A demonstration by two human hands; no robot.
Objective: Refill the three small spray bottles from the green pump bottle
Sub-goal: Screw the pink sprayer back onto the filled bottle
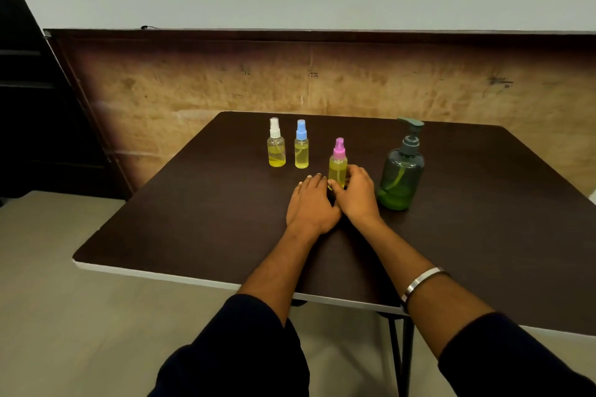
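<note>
Three small spray bottles with yellow liquid stand upright on the dark table (483, 235). The white-capped bottle (276, 145) and the blue-capped bottle (301, 147) stand side by side at the back. Nearer to me stands the pink-capped bottle (338, 159); my right hand (356, 193) grips its base with thumb and fingers curled round it. My left hand (311, 203) lies flat on the table just left of that bottle, fingers straight, touching my right hand. The green pump bottle (401, 171), partly filled with green liquid, stands upright to the right of my right hand.
The table's white front edge (193, 279) runs close to me, with floor below and to the left. A brown board wall (322, 80) stands behind the table. A dark cabinet (32, 106) is at the far left.
</note>
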